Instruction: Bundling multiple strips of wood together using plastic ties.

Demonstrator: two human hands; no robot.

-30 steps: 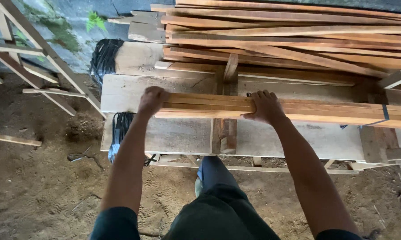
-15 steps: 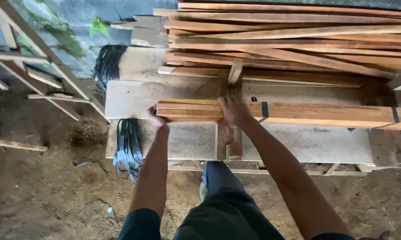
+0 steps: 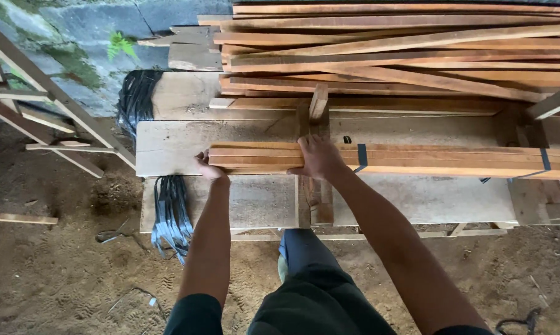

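both hands slid left along the strapped slat bundle [image 3: 416,160], the left hand [image 3: 209,167] dropping to its end.

Place: a rough outdoor woodworking yard or carpentry shed.
Floor: bare packed dirt [image 3: 56,273] strewn with sawdust and footprints, at 7 o'clock.
Bench: a worn plank bench [image 3: 249,201] of grey boards at the centre.
Stock: a pile of sawn timber slats [image 3: 404,56] at 1 o'clock.
Bundle: strapped slats [image 3: 454,158] lying across the bench.
Strapping: black plastic bands [image 3: 171,214] hanging at 9 o'clock.
Wall: mossy concrete [image 3: 75,37] at 11 o'clock, with wooden frames [image 3: 50,99] leaning beside it.
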